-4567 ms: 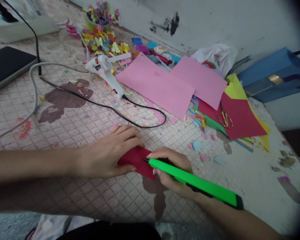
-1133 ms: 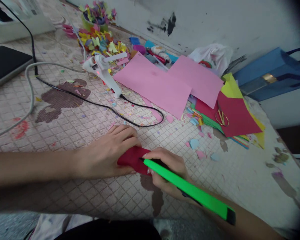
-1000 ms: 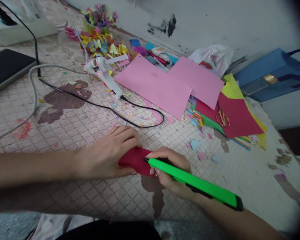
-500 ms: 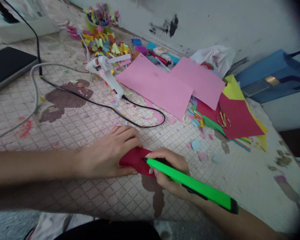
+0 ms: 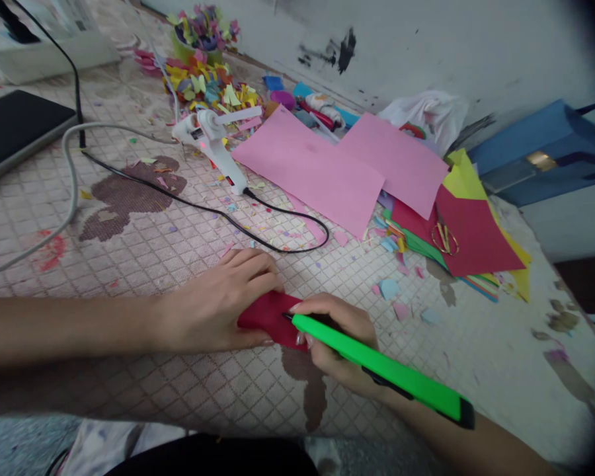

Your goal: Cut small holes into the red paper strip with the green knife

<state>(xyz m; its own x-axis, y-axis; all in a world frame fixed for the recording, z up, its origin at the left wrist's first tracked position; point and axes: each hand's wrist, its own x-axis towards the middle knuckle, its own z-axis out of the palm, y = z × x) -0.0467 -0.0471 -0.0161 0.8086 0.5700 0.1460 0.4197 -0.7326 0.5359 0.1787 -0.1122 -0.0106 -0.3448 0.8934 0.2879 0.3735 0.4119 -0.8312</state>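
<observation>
A small piece of dark red paper (image 5: 268, 317) lies on the patterned tablecloth between my hands. My left hand (image 5: 228, 301) grips its left side, with the thumb along the lower edge and the fingers curled at the top. In my right hand (image 5: 342, 337) is a bright green pen-shaped tool (image 5: 387, 363), held in a pinch. Its dark tip touches or hovers just over the red paper; which one, I cannot tell. The tool's thick black end points to the lower right, above my forearm.
Beyond my hands lies a white glue gun (image 5: 218, 155) with a looping black cable. Pink sheets (image 5: 312, 172), red paper (image 5: 476, 231) with gold scissors (image 5: 444, 239), a dark flat device (image 5: 22, 135) and paper scraps surround the work spot.
</observation>
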